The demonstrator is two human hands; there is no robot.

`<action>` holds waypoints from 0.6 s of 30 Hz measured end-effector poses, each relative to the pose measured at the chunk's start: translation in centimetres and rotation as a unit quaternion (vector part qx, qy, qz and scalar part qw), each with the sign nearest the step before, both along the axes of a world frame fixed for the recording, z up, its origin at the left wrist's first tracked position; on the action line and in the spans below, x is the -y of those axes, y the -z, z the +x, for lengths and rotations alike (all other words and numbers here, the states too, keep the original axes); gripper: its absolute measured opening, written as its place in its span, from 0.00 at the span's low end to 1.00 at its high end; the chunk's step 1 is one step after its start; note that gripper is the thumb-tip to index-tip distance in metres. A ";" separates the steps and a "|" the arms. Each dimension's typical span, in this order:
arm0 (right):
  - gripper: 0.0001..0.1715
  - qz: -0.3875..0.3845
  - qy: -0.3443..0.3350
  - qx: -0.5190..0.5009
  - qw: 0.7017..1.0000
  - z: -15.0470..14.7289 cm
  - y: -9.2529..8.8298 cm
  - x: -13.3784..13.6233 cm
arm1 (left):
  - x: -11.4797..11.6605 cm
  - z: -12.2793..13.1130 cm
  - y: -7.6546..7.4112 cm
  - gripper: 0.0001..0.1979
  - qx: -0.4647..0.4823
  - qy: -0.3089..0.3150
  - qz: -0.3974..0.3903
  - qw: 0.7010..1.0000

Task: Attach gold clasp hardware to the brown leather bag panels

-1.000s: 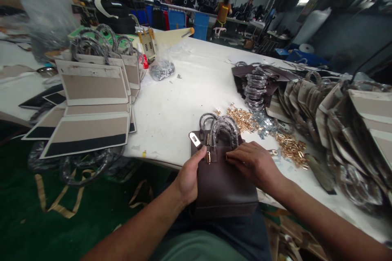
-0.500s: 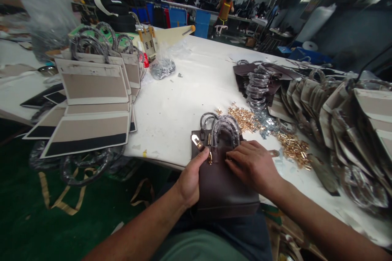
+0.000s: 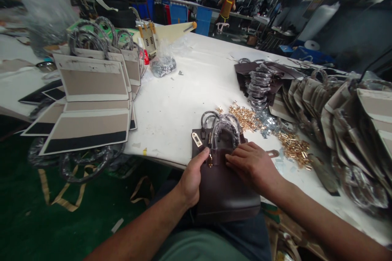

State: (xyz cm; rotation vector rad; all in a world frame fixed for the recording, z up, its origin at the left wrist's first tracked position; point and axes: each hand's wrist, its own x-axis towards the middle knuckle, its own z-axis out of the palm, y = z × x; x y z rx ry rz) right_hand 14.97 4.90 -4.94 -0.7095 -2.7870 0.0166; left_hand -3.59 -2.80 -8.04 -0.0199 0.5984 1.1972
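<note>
A dark brown handbag [image 3: 228, 193] leans upright between my lap and the table edge, its looped handles [image 3: 226, 126] wrapped in clear plastic. My left hand [image 3: 193, 177] grips the bag's left side, thumb on the front beside a small gold fitting [image 3: 210, 160]. Above that thumb a strap with a gold metal plate [image 3: 196, 139] sticks up. My right hand [image 3: 252, 163] is closed at the bag's upper front, below the handles; what its fingertips pinch, if anything, is hidden. Another strap end with a metal plate [image 3: 272, 153] pokes out beyond the right hand.
Loose gold fittings [image 3: 245, 117] lie in piles on the white table [image 3: 177, 102], with more gold pieces [image 3: 294, 150] farther right. Unfinished bag panels [image 3: 94, 77] stack at left; more bag pieces [image 3: 318, 94] line the right. A person [image 3: 226, 6] stands in the background.
Both hands stay nearly in place on the handbag. The plate on the left strap has tilted slightly, and the view has shifted a little.
</note>
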 end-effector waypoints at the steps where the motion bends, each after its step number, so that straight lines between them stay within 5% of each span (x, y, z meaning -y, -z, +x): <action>1: 0.10 -0.001 0.000 -0.002 1.000 0.0 0.0 0.0 | 0.0 0.0 0.0 0.22 -0.012 -0.007 0.000 1.000; 18: 0.03 -0.023 0.035 0.009 0.999 0.0 -0.1 0.1 | -0.3 0.0 0.9 0.23 -0.085 -0.041 0.025 0.995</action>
